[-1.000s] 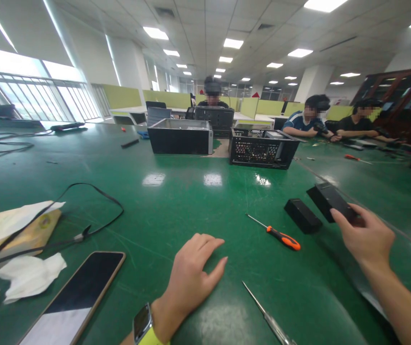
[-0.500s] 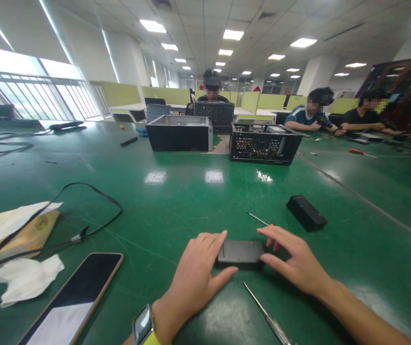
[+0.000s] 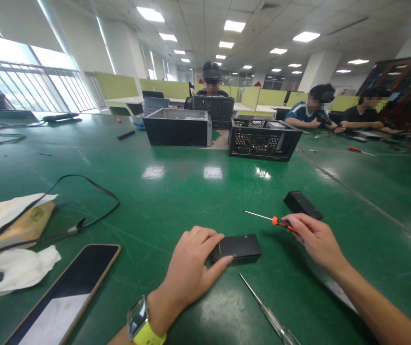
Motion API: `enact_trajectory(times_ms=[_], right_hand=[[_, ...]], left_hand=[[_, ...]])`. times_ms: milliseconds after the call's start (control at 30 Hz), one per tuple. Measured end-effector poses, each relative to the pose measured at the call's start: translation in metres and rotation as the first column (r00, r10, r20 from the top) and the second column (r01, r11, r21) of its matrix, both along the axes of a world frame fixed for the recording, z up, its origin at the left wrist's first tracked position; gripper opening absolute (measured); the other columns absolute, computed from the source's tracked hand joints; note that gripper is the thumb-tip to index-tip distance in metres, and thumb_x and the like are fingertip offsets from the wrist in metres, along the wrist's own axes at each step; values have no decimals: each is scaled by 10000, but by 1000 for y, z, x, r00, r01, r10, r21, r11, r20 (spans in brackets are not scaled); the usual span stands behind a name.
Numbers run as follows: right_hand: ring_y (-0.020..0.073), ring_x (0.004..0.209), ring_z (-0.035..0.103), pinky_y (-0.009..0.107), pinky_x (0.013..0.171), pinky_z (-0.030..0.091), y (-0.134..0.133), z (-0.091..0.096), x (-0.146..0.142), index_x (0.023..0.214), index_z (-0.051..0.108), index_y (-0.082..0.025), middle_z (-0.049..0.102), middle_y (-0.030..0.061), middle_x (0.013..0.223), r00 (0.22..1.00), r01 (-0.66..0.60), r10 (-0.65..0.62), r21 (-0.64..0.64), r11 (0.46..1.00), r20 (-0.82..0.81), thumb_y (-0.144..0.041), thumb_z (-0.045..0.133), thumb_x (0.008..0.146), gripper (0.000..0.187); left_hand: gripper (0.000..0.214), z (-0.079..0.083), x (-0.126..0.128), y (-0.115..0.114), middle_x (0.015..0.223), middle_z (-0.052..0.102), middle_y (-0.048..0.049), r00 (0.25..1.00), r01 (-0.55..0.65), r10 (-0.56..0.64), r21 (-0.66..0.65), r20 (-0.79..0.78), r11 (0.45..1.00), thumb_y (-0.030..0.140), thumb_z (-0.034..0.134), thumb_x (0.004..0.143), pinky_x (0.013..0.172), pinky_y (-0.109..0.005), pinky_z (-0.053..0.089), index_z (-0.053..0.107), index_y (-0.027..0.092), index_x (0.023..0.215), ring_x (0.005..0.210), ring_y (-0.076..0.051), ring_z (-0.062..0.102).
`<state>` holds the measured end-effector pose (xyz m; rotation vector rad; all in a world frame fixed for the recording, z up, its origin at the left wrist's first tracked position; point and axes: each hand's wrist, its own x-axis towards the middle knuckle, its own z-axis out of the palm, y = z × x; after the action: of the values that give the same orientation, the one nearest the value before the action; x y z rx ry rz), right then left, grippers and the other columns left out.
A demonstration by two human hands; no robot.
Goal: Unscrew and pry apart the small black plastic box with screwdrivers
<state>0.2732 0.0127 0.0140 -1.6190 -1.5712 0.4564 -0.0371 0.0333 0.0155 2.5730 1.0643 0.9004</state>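
Observation:
My left hand (image 3: 194, 263) grips the left end of a flat black box (image 3: 241, 248) on the green table, thumb on the near side and fingers over the far side. My right hand (image 3: 315, 238) is closed round the handle of an orange and black screwdriver (image 3: 280, 223), whose thin shaft points left, beyond the box. Behind that hand lies a second black box (image 3: 303, 204). Nearer to me, a screwdriver with a clear handle (image 3: 268, 311) rests on the table, its tip close to the first box.
At left are a phone (image 3: 68, 292), crumpled tissue (image 3: 29, 268), a paper packet (image 3: 18, 220) and a looped black cable (image 3: 113, 191). Two computer cases (image 3: 178, 129) (image 3: 263, 141) stand farther back. Several people sit beyond; a red screwdriver (image 3: 359, 150) lies far right.
My right hand has left the black box and picked up the orange and black screwdriver. My left hand has stayed at the box's left end. The view has shifted slightly.

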Motion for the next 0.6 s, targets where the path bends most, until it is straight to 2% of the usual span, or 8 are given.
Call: enact_trajectory(times_ms=[67, 167, 367, 600], right_hand=[[161, 566, 591, 262, 500, 455, -3, 2, 0, 852, 683, -167, 652, 33, 688, 998, 7, -7, -2, 1000, -58, -509, 482, 912, 402], [118, 481, 491, 235, 439, 371, -6, 5, 0, 758, 657, -177, 569, -11, 596, 995, -11, 10, -8, 1000, -101, -494, 567, 862, 345], [139, 565, 522, 251, 542, 408, -8, 15, 3, 638, 648, -194, 586, -9, 602, 1000, 6, -6, 21, 1000, -13, -434, 644, 794, 287], [144, 569, 521, 259, 548, 405, -9, 15, 12, 645, 634, -203, 590, -9, 608, 998, -25, 24, 16, 1000, 49, -441, 630, 810, 290]], left_hand=[[292, -1, 0, 0, 1037, 661, -102, 1000, 0, 0, 3, 4, 1000, 339, 646, 888, 769, -437, 476, 637, 158, 1117, 929, -282, 587], [294, -3, 0, 0, 1043, 656, -100, 1000, -6, 6, -8, 12, 1000, 334, 655, 880, 784, -440, 484, 633, 161, 1117, 932, -278, 586], [321, -6, -1, 0, 1069, 645, -103, 999, 6, -5, -18, 43, 1000, 312, 675, 863, 822, -444, 495, 609, 161, 1139, 968, -281, 585], [308, -5, -1, 0, 1072, 641, -106, 999, 11, -10, -30, 48, 999, 314, 649, 877, 828, -448, 500, 602, 170, 1144, 962, -277, 583]])
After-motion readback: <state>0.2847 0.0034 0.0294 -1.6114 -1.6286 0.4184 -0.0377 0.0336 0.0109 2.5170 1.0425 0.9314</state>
